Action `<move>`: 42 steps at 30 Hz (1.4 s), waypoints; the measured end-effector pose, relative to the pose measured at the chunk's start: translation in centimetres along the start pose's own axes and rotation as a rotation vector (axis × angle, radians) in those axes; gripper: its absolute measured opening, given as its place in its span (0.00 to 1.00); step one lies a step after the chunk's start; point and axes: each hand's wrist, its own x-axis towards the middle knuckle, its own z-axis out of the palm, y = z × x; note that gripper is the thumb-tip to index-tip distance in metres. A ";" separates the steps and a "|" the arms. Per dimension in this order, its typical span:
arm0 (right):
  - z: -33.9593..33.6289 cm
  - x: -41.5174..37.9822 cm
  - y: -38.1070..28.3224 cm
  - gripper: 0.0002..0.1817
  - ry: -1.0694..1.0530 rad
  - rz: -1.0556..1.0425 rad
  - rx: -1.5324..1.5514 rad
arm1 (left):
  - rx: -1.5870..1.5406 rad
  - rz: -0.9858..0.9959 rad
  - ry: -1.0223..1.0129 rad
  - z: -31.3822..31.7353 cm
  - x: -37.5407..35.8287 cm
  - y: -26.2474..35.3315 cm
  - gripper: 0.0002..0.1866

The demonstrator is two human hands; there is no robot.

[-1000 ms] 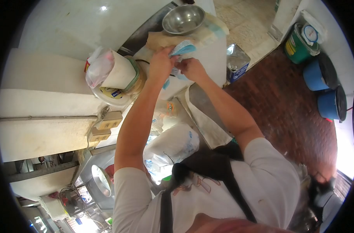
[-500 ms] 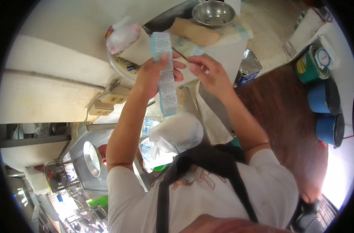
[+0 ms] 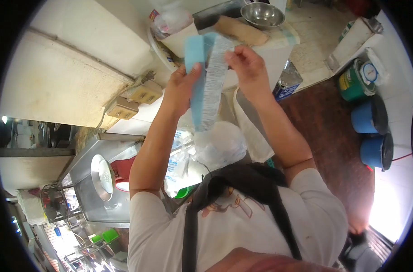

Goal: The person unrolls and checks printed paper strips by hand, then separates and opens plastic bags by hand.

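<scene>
My left hand (image 3: pixel 183 88) grips a long light-blue paper slip (image 3: pixel 196 102), its thumb pressed on the front. Along the blue slip's right side runs a long white receipt (image 3: pixel 217 81) covered in small print; the two fan apart at the top and come together near the bottom. My right hand (image 3: pixel 249 70) pinches the upper right edge of the white receipt between thumb and fingers. Below the papers, close to my apron, lies a filled whitish plastic bag (image 3: pixel 221 144). The left hand's other fingers are mostly hidden behind the blue slip.
A steel bowl (image 3: pixel 262 16) and brown paper (image 3: pixel 240 31) are on the far counter. A tin (image 3: pixel 288 81), a green bucket (image 3: pixel 351 86) and blue buckets (image 3: pixel 367 115) stand at right. Left is a steel counter (image 3: pixel 86 204) with a metal bowl (image 3: pixel 96 174); wall outlets (image 3: pixel 145 93) are nearby.
My right hand, empty before, has taken hold of the white receipt's edge. The receipt has been spread rightward away from the blue slip. The view has shifted slightly.
</scene>
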 end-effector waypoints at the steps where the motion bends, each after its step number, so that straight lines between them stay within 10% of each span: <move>1: 0.2 -0.3 0.2 0.13 0.034 -0.033 0.092 | -0.070 -0.002 -0.012 -0.8 -0.1 0.0 0.15; 14: -3.9 -3.4 -5.7 0.22 -0.291 0.239 0.321 | 0.476 0.556 0.249 -6.1 -1.8 4.2 0.19; 20: -4.0 -3.7 -4.6 0.22 -0.205 0.117 -0.042 | 0.713 0.544 0.180 -5.5 -2.1 5.1 0.13; 29: -7.5 -2.0 -6.7 0.33 -0.176 0.029 0.507 | 0.762 0.192 -0.367 -8.7 -2.6 6.1 0.20; 42: -11.5 -3.5 -6.2 0.49 -0.449 0.267 0.081 | 0.631 0.236 0.050 -12.0 -1.4 6.0 0.16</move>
